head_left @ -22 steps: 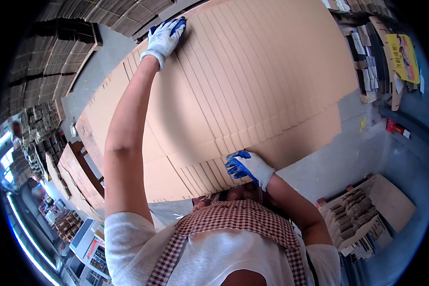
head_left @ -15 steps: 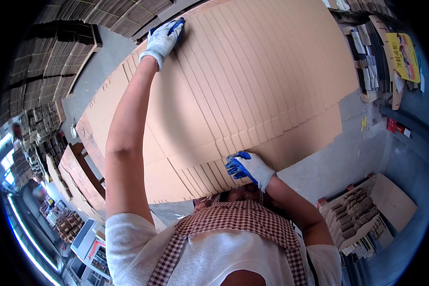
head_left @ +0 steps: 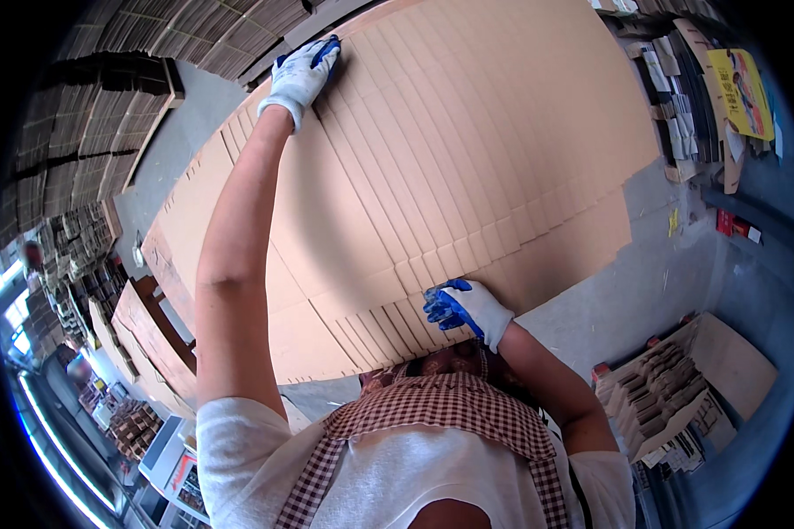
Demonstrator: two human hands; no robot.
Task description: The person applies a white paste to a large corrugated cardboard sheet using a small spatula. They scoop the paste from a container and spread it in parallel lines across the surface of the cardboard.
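Note:
Flat cardboard sheets (head_left: 503,132) lie fanned out in overlapping steps across the space before me, with slots cut along their near edge. My left hand (head_left: 302,81), in a white glove with blue coating, reaches to their far left edge. Its fingers are stretched out and rest on the cardboard. Close to my body, my right hand (head_left: 469,312) in a matching glove is at the slotted near part of the sheets. Its fingers are curled and closed; whether a sheet edge is between them is hidden.
Bundled cardboard stacks (head_left: 97,115) rise at the far left. On the right, an open carton (head_left: 732,366) stands beside bundled brown pieces (head_left: 653,397). Folded pieces and a yellow printed sheet (head_left: 741,93) fill the far right. Wooden boards (head_left: 150,326) lean at the left.
My right hand has shifted slightly to the right, and its fingers have curled in more. My left hand stays almost where it was. The surroundings have turned a little in view.

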